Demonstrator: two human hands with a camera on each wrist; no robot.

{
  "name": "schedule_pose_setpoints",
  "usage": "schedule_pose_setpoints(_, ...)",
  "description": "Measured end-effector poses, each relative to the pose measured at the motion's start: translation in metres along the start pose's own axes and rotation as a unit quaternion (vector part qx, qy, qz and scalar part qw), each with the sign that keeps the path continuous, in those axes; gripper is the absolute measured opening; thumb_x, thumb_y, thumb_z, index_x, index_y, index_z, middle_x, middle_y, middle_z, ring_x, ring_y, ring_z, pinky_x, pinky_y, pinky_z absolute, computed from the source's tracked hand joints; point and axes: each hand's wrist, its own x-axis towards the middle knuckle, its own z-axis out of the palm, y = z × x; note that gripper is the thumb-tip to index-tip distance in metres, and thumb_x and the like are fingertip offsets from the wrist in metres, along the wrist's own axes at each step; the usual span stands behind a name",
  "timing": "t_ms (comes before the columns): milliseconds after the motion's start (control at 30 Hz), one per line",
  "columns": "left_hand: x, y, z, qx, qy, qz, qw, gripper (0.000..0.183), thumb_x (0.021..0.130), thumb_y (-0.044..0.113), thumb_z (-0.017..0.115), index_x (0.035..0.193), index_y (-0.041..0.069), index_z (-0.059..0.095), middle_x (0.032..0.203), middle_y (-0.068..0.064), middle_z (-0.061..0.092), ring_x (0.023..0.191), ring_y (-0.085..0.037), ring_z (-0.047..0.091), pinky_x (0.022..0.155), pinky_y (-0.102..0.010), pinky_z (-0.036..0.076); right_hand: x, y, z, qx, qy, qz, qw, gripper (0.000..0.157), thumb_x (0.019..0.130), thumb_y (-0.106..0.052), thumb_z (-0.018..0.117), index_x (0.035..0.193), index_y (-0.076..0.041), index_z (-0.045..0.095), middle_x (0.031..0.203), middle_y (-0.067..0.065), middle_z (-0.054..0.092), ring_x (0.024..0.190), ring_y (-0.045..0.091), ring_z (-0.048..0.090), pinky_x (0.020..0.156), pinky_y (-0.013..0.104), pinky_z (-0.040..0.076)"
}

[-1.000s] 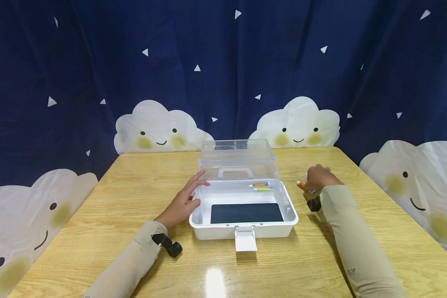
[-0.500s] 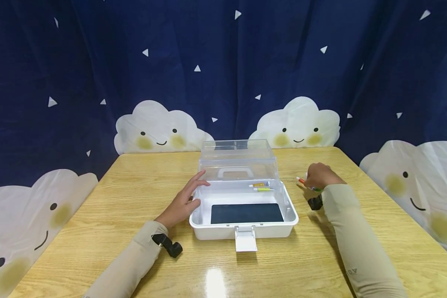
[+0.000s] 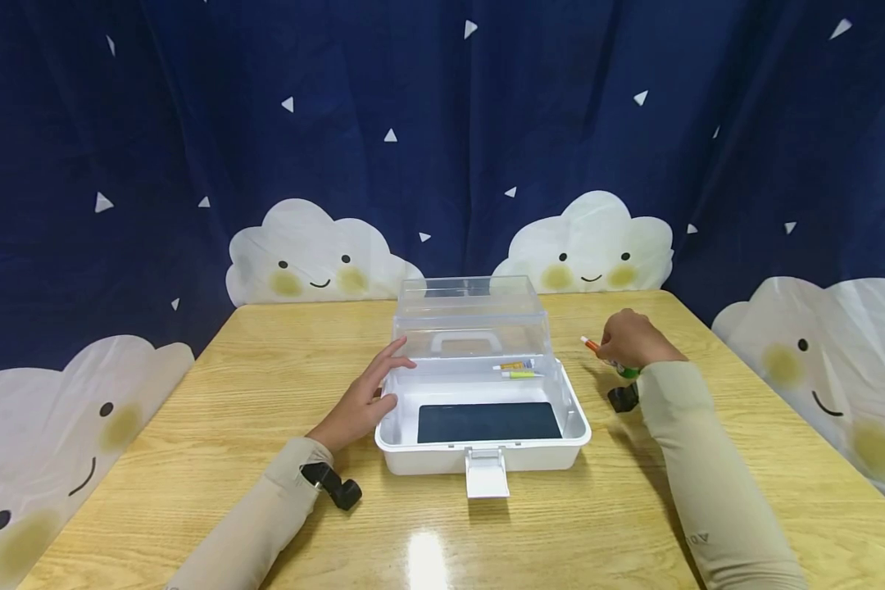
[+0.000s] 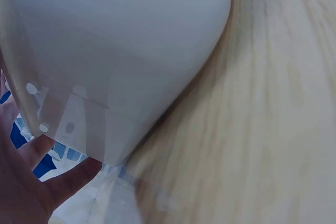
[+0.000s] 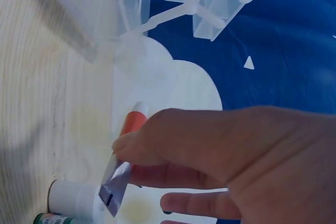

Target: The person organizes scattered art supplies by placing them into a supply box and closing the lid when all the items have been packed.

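Note:
My right hand (image 3: 632,339) pinches a small orange ointment tube (image 5: 135,123) between thumb and fingers, right of the box. Its white cap points up and left in the head view; the flattened silver end hangs below the thumb in the right wrist view. At the left side of a white plastic box (image 3: 420,459), my left hand (image 3: 360,406) rests with spread, fairly straight fingers along the rim. Inside the box lie an orange tube (image 3: 514,365), a yellow-green tube (image 3: 521,374) and a dark flat rectangle (image 3: 489,422).
The clear lid (image 3: 472,315) stands raised behind the box, and the front latch (image 3: 486,475) hangs down. A white cylinder (image 5: 76,200) and a green-labelled container (image 5: 50,219) are beside my right hand. The wooden table (image 3: 280,360) backs onto a dark blue curtain (image 3: 442,147).
My right hand has risen slightly with the orange ointment tube, now showing more of it and uncovering a green container below. My left hand and the box have stayed put.

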Motion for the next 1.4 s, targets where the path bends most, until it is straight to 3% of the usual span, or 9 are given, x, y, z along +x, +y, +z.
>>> schedule_pose_setpoints(367,0.001,-0.001,0.0,-0.003,0.0,-0.003,1.0,0.047,0.085,-0.011,0.046,0.13,0.003,0.049,0.16,-0.012,0.017,0.145,-0.033,0.019,0.088,-0.049,0.04,0.0,-0.01,-0.006,0.003,0.025,-0.014,1.0,0.013,0.081,-0.008,0.064,0.079,0.002,0.072,0.074,0.01,0.061,0.061,0.02,0.055,0.054,0.03,0.046)
schedule_pose_setpoints(633,0.001,-0.002,0.0,-0.002,0.003,0.001,1.0,0.047,0.084,-0.012,0.046,0.129,0.002,0.049,0.159,-0.012,0.017,0.144,-0.033,0.019,0.088,-0.049,0.04,-0.001,-0.017,-0.008,-0.019,0.083,-0.035,0.996,0.018,0.08,-0.012,0.071,0.088,0.005,0.071,0.104,0.022,0.056,0.092,0.034,0.049,0.079,0.046,0.045)
schedule_pose_setpoints(867,0.001,-0.002,0.0,-0.002,0.002,0.001,1.0,0.047,0.084,-0.012,0.047,0.129,0.002,0.049,0.159,-0.012,0.017,0.144,-0.033,0.019,0.088,-0.049,0.04,-0.004,-0.025,-0.012,-0.026,0.113,-0.056,0.992,0.019,0.08,-0.013,0.068,0.088,0.003,0.072,0.129,0.032,0.049,0.119,0.047,0.041,0.099,0.058,0.035)
schedule_pose_setpoints(1400,0.001,-0.002,0.0,-0.003,0.002,-0.001,1.0,0.047,0.084,-0.011,0.047,0.129,0.002,0.049,0.16,-0.012,0.017,0.145,-0.032,0.019,0.089,-0.049,0.04,-0.01,-0.038,-0.017,-0.022,0.164,-0.101,0.981,0.016,0.079,-0.012,0.067,0.086,0.002,0.073,0.13,0.031,0.049,0.121,0.047,0.042,0.097,0.057,0.037)
